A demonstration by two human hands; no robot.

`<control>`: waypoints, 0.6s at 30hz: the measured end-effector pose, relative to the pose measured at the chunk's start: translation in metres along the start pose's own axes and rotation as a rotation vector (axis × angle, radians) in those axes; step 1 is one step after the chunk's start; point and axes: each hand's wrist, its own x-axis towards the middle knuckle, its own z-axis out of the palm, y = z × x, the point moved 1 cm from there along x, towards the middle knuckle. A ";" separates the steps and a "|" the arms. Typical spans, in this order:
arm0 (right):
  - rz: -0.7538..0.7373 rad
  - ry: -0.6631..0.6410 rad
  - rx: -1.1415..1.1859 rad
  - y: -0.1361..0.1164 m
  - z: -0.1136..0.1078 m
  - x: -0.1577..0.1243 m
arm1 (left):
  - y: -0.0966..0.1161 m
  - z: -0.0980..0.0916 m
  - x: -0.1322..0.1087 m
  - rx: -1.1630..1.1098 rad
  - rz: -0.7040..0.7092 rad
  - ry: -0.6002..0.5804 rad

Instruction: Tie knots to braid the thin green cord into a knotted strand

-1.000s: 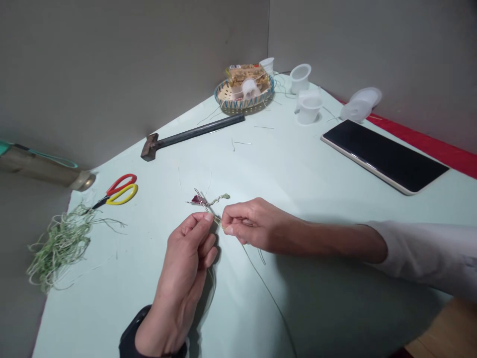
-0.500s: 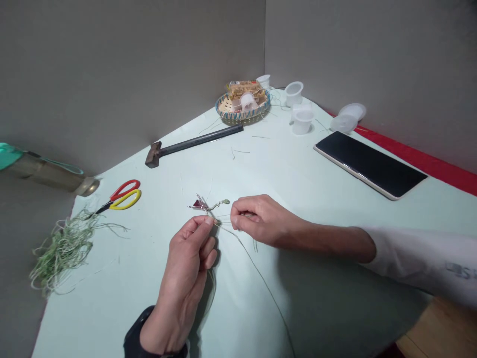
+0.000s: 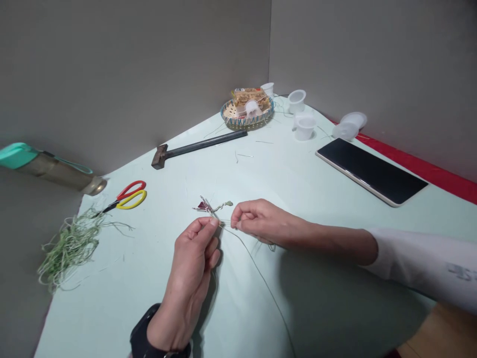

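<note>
Between the thumb and forefinger of my left hand (image 3: 197, 253) is the base of a small wire piece (image 3: 208, 208). It has silvery prongs, a dark red part and a short twisted green stem ending in a green bud (image 3: 228, 203). My right hand (image 3: 261, 221), just to the right, pinches thin wires stretched out from that base. A long thin green cord (image 3: 261, 276) runs from the left fingertips down toward the front edge. More looped wire (image 3: 272, 247) hangs beneath the right hand.
Red-and-yellow scissors (image 3: 131, 195) and tangled green cord (image 3: 70, 248) lie left, near a bottle (image 3: 55, 169). Behind are a hammer (image 3: 201, 145), a basket (image 3: 248, 123) and plastic cups (image 3: 304, 128). A phone (image 3: 372, 170) lies right.
The whole view has shifted slightly, so most things appear a little further right and lower. My right hand has turned a little and sits slightly nearer my left, both still pinching.
</note>
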 end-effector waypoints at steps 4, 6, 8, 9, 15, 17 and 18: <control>-0.037 0.051 0.057 -0.007 0.000 -0.002 | 0.000 0.001 -0.001 0.015 0.006 0.003; -0.068 0.055 0.049 -0.008 0.002 -0.004 | -0.001 0.001 -0.001 0.020 0.020 0.003; -0.119 0.055 0.008 -0.007 0.006 -0.008 | -0.002 0.001 -0.001 0.026 0.036 0.002; -0.152 0.060 -0.025 -0.006 0.009 -0.010 | -0.002 0.001 -0.001 0.030 0.041 0.001; -0.427 0.132 -0.311 -0.004 0.028 -0.027 | -0.005 -0.001 -0.001 0.052 0.039 -0.016; -0.533 0.121 -0.418 -0.002 0.031 -0.028 | -0.005 -0.002 -0.002 0.048 0.034 -0.021; -0.578 0.101 -0.472 -0.001 0.032 -0.029 | -0.005 -0.003 -0.002 0.045 0.027 -0.026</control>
